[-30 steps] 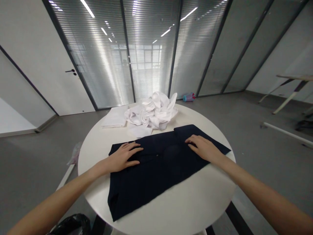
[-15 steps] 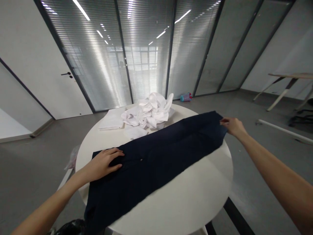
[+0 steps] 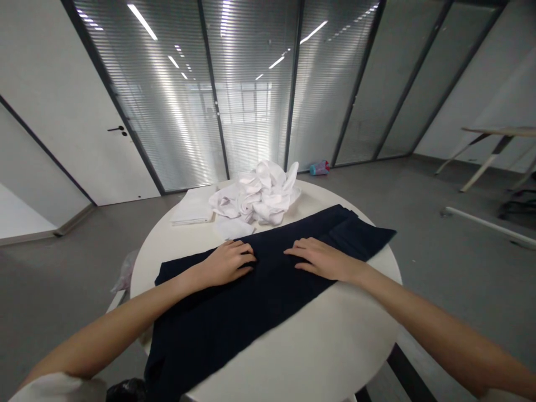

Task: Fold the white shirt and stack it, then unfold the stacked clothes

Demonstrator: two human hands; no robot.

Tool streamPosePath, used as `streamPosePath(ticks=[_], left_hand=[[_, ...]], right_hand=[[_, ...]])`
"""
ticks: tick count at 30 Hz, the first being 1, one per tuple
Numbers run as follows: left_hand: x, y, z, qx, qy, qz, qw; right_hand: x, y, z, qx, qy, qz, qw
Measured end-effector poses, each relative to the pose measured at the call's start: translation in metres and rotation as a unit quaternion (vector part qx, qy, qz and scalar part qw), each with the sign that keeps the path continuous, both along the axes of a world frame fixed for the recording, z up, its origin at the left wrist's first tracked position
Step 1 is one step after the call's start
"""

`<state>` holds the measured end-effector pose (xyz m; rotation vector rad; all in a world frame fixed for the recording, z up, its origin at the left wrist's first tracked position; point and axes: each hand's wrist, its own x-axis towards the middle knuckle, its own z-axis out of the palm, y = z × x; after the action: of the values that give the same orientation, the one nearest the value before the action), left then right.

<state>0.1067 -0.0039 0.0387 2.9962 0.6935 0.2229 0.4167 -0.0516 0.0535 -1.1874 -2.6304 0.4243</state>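
A long dark navy garment lies stretched slantwise across the round white table, from the near left edge to the far right edge. My left hand rests flat on its middle, fingers stretched out. My right hand lies flat on the cloth just to the right, fingers extended and pointing left. Both hands are open and hold nothing.
A crumpled heap of white cloth sits at the table's far side, with a folded white piece to its left. A small bottle lies on the floor by the glass wall. Another table stands far right.
My right hand let go of the garment's far right end and came back to its middle. My left hand slid rightward along the cloth. The garment stays spread out long.
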Motion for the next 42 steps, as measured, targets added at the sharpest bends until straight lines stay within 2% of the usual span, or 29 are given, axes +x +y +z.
streamPosePath(ticks=[3, 5, 7, 9, 11, 12, 14, 16, 17, 18, 20, 22, 25, 30, 36, 39, 42], left_hand=[[0.005, 0.016, 0.006, -0.047, -0.052, 0.056, 0.996], [0.004, 0.036, 0.013, -0.076, -0.118, 0.126, 0.982], [0.001, 0.062, 0.021, -0.087, -0.179, 0.184, 0.963], [-0.005, 0.089, 0.028, -0.084, -0.212, 0.229, 0.946], [-0.01, 0.11, 0.032, -0.058, -0.205, 0.277, 0.937], [-0.012, 0.115, 0.033, -0.026, -0.194, 0.301, 0.933], [-0.009, 0.112, 0.034, 0.069, -0.176, 0.311, 0.932], [0.0, 0.092, 0.034, 0.144, -0.166, 0.244, 0.945], [0.006, 0.077, 0.034, 0.148, -0.158, 0.191, 0.957], [0.012, 0.06, 0.034, 0.123, -0.138, 0.133, 0.974], [0.022, 0.026, 0.034, 0.028, -0.074, 0.053, 0.995], [0.027, -0.002, 0.032, -0.031, -0.009, 0.022, 0.999], [0.025, -0.023, 0.026, -0.018, 0.049, 0.032, 0.998], [0.014, -0.02, 0.017, 0.005, 0.08, 0.1, 0.992], [0.007, -0.016, 0.024, -0.021, 0.053, 0.154, 0.986], [0.003, -0.018, 0.024, -0.027, 0.023, 0.162, 0.986], [-0.005, -0.023, 0.022, -0.044, 0.036, 0.147, 0.987]], right_hand=[[0.008, -0.012, 0.018, -0.037, 0.033, -0.02, 0.999], [0.017, -0.025, 0.036, -0.13, 0.054, -0.01, 0.99], [0.022, -0.041, 0.052, -0.268, 0.046, 0.01, 0.962], [0.023, -0.054, 0.059, -0.384, 0.029, 0.014, 0.923], [0.021, -0.058, 0.056, -0.413, 0.016, -0.009, 0.91], [0.02, -0.056, 0.052, -0.391, 0.008, -0.022, 0.92], [0.017, -0.044, 0.04, -0.282, -0.01, -0.03, 0.959], [0.015, -0.025, 0.026, -0.136, -0.032, -0.031, 0.99], [0.014, -0.014, 0.019, -0.07, -0.049, -0.037, 0.996], [0.012, -0.004, 0.013, -0.019, -0.071, -0.047, 0.996], [0.009, 0.013, 0.003, 0.031, -0.114, -0.066, 0.991], [0.005, 0.024, -0.003, 0.046, -0.139, -0.07, 0.987], [0.0, 0.03, -0.003, 0.068, -0.152, -0.081, 0.983], [-0.004, 0.033, 0.007, 0.1, -0.123, -0.129, 0.979], [-0.004, 0.035, 0.013, 0.105, -0.079, -0.142, 0.981], [-0.004, 0.034, 0.013, 0.108, -0.066, -0.16, 0.979], [-0.005, 0.033, 0.015, 0.111, -0.06, -0.174, 0.977]])
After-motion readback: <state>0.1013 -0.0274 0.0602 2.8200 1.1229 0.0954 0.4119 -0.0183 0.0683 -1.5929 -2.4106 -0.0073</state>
